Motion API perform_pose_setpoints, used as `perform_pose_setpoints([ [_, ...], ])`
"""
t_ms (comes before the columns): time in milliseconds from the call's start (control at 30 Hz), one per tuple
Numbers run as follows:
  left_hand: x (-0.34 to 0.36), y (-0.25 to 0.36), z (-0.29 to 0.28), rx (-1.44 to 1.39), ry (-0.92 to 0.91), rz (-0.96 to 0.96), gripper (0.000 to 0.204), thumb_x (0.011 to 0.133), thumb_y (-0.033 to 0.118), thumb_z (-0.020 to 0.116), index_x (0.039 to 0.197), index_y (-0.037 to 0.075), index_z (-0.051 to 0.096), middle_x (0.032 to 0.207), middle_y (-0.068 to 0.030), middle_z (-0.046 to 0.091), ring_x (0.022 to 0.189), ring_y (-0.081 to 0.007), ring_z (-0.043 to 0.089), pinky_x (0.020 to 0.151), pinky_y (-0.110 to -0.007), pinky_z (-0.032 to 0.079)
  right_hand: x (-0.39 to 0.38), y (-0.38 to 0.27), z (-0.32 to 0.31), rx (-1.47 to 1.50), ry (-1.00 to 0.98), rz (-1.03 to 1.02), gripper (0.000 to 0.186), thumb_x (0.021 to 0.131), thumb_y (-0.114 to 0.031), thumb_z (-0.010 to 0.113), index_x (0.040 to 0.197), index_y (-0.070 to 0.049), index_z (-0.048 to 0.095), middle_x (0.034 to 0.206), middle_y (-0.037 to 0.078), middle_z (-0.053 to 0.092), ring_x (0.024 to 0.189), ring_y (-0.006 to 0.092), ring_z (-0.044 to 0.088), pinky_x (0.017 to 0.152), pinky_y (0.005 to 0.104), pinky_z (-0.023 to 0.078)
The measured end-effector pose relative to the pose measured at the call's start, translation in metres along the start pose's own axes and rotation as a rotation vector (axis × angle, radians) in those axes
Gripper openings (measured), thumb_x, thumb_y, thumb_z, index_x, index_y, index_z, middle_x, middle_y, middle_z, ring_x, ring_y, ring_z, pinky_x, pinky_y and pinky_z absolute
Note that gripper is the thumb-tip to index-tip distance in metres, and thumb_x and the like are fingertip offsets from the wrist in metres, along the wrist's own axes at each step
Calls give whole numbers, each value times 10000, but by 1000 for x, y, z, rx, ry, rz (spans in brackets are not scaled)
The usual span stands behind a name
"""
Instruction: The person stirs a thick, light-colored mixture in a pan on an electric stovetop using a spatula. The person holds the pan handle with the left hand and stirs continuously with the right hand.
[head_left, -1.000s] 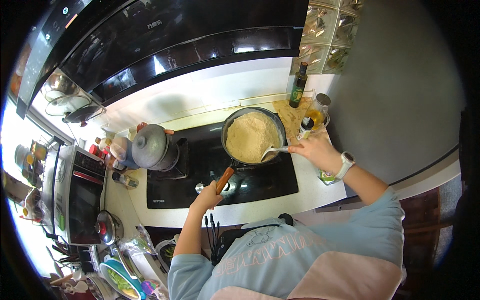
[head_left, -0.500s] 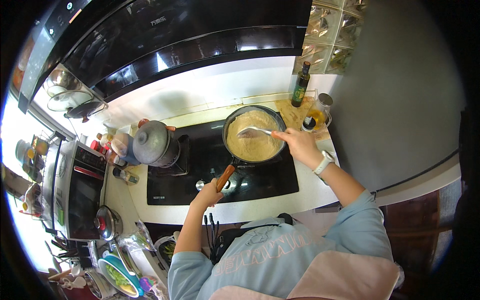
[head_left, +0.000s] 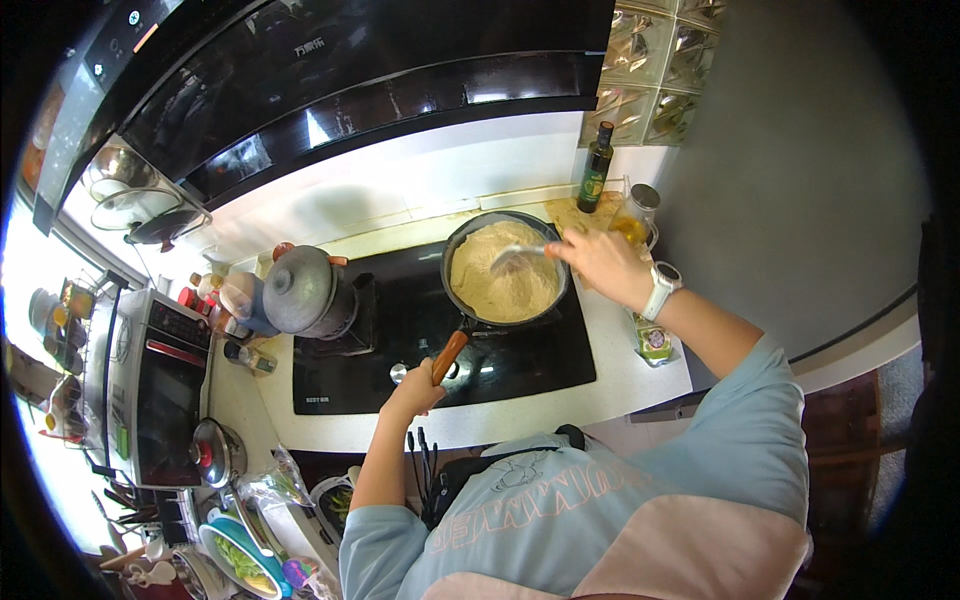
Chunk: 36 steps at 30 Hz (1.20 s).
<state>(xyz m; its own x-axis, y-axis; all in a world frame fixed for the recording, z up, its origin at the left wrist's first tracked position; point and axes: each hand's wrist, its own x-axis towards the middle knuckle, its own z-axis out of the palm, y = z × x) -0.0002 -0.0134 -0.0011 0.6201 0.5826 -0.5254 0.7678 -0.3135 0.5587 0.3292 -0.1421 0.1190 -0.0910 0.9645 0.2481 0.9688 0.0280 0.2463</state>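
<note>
My left hand (head_left: 412, 391) is closed round the wooden handle (head_left: 451, 356) of a dark frying pan (head_left: 449, 285), which sits on the right burner of a black glass hob (head_left: 412, 285). Pale, dry, flour-like powder (head_left: 500, 285) fills much of the pan. Over the pan's right rim reaches my right hand (head_left: 606, 266), wearing a white watch and gripping a spatula (head_left: 529, 250). The spatula's metal blade is in the powder, partly buried and a little blurred.
A lidded grey pot (head_left: 302, 290) stands on the left burner. Behind my right hand are a dark oil bottle (head_left: 596, 172) and a glass jug (head_left: 636, 216); a green packet (head_left: 654, 343) lies nearer. A microwave (head_left: 165, 390) lines the left counter, under the range hood (head_left: 350, 100).
The spatula has shifted slightly right and deeper into the powder. My right hand and forearm have moved right and turned, uncovering the packet. My left hand stays on the pan handle.
</note>
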Motion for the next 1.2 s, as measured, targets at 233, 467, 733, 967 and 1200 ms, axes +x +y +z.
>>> perform_pose_setpoints([
  [233,-1,1,-2,-2,-18,1,341,783,71,600,1064,-45,446,831,-234,639,567,-277,651,464,-352,529,43,-6,13,-50,-207,115,162,775,-108,590,881,-59,703,840,148,665,739,276,681,610,363,552],
  [467,-2,3,-3,-14,-20,-17,344,789,78,599,1075,-41,448,823,-226,641,559,-265,644,460,-343,519,72,28,7,261,-700,348,121,725,-84,640,796,-12,707,807,158,701,699,277,687,616,371,543],
  [733,2,-1,1,-28,-7,-1,328,801,71,610,1070,-10,441,712,-156,598,496,-225,605,419,-331,497,51,51,27,858,-1007,681,144,778,-138,625,705,-14,638,646,114,654,472,140,609,351,278,352],
  [967,-1,0,1,-9,2,24,337,791,73,621,1063,-11,441,719,-167,601,500,-234,612,414,-337,498,6,-47,54,653,-625,277,262,873,-194,472,1001,-98,679,919,196,687,818,333,676,727,448,517],
  [1200,-2,4,-3,-9,-25,-16,341,775,56,606,1058,-45,445,795,-229,640,556,-278,649,449,-354,528,6,-56,73,709,-456,369,254,884,-185,463,1041,-104,646,887,173,685,858,353,660,744,474,508],
])
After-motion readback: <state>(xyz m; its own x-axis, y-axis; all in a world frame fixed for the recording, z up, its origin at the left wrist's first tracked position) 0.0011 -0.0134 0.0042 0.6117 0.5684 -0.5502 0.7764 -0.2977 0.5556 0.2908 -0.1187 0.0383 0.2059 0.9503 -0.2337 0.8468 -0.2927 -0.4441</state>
